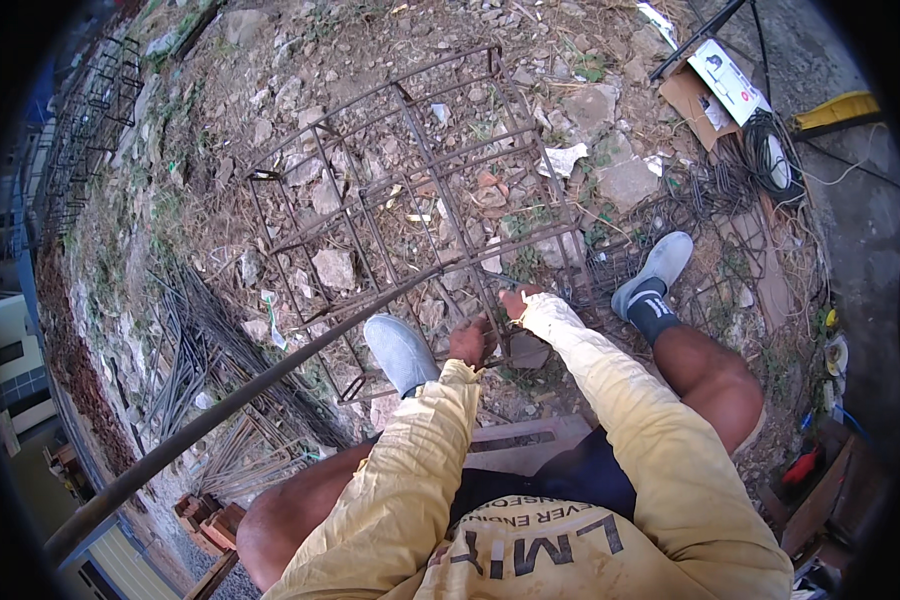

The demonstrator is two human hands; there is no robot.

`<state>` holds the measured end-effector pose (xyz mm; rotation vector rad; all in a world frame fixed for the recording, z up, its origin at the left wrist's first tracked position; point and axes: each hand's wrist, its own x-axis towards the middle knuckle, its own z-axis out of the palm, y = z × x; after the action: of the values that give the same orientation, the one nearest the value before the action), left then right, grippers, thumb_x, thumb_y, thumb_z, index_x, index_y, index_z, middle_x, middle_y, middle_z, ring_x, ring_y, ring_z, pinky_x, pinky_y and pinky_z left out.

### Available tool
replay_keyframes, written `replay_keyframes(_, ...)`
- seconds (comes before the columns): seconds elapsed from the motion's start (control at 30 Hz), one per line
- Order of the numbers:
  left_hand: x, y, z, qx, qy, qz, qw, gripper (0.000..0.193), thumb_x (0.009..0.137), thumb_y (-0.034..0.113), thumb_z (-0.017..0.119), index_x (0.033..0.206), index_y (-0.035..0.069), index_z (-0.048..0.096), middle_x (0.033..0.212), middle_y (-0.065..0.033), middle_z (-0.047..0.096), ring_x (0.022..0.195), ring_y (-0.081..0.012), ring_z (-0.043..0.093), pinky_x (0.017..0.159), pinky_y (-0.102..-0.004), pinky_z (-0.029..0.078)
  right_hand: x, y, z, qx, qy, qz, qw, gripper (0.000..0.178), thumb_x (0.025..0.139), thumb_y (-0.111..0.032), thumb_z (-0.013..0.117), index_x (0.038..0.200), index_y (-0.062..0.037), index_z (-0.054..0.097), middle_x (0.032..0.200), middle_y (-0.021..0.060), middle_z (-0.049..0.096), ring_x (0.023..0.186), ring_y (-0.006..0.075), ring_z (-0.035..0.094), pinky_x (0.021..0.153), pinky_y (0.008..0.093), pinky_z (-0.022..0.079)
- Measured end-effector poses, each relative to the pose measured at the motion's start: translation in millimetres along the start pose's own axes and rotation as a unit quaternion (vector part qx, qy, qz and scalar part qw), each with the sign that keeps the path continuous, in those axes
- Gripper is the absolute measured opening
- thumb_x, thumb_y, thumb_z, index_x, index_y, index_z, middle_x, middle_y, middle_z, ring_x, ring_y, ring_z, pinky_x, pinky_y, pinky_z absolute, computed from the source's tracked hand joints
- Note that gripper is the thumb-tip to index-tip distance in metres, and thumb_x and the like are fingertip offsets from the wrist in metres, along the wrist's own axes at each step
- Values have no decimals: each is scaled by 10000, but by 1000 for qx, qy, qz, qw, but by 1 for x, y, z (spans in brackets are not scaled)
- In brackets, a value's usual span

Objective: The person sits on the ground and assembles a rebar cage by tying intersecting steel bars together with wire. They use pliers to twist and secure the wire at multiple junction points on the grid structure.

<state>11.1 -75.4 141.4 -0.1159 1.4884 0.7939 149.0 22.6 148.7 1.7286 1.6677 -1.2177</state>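
Reaching left hand (472,341) and right hand (516,302), close together, to near side of steel-rod cage (436,175) on rubble ground (220,110). Curling both; can't make out exact grip.

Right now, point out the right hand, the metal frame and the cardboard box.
Right hand (514,303): head view, back of hand.
Metal frame (433,171): head view, middle bar.
Cardboard box (724,84): head view, white panel.

Outdoor building site, rubble-strewn ground (560,30), rebar cage (455,219), heap of steel rods (225,345), stacked red bricks (210,524), coiled dark wire (767,150)
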Motion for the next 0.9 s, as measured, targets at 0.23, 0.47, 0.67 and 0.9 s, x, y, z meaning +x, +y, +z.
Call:
replay_keyframes(0.23, 3, -1, -6, -21, -13, 11, 1000, 207, 935, 259, 539, 1028, 84, 602, 863, -40, 655, 706, -158, 622, 556, -285, 478, -39, -15, -16, 483, -230, 113, 837, 449, 737, -517, 735, 794, -128, 517, 607, -28, 445, 450, 79, 389, 396, 250, 275)
replay_keyframes(0.47, -4, 3, 2, -22, 2, -11, 1000, 193, 932, 255, 539, 1009, 87, 593, 880, -33, 652, 680, -152, 599, 559, -283, 474, -20, -2, -11, 97, -37, -28, 994, 684, 739, -547, 629, 1170, -35, 487, 1149, 202, 533, 1020, 338, 527, 798, 451, 460)
replay_keyframes(0.67, 3, 5, -2, -1, -2, -30, 1000, 275, 927, 260, 490, 1110, 74, 579, 999, -58, 609, 832, -195, 582, 700, -344, 512, -8, -15, -45, -4, -115, 15, 993, 720, 861, -573, 438, 1331, -28, 426, 1153, 248, 601, 1110, 400, 553, 916, 465, 440)
replay_keyframes(0.9, 9, 22, 12, -59, -67, -39, 995, 455, 985, 407, 331, 1209, 51, 502, 1157, -128, 567, 1001, -260, 563, 857, -415, 463, -21, 7, -30, 606, -284, 136, 730, 318, 900, -459, 555, 837, -150, 513, 607, -41, 509, 438, 40, 407, 375, 182, 258)
